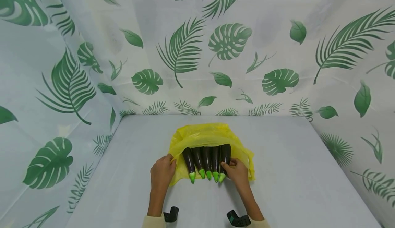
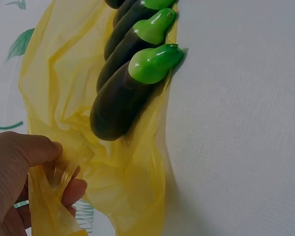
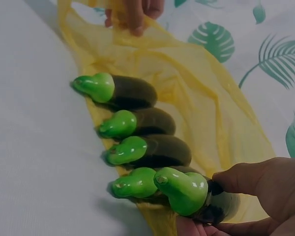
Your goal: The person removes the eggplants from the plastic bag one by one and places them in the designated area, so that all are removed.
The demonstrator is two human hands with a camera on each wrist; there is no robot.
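A yellow plastic bag [image 1: 200, 133] lies on the table with its opening facing me. Several dark purple eggplants [image 1: 207, 157] lie side by side at its mouth, green stem ends toward me and far ends beneath the raised upper layer. My left hand [image 1: 162, 173] pinches the bag's left edge between thumb and fingers; the left wrist view shows the crumpled film [image 2: 64, 174] there. With thumb and fingers, my right hand [image 1: 238, 173] grips the rightmost eggplant [image 1: 226, 154]. In the right wrist view this eggplant [image 3: 187, 191] sits slightly higher than its neighbour and overlaps it.
A white table [image 1: 293, 169] spreads around the bag. White sheeting [image 1: 191, 94] with green leaf prints stands behind and along both sides. Black devices, one on the left wrist [image 1: 171, 214] and one on the right wrist [image 1: 238, 218], sit near the cuffs.
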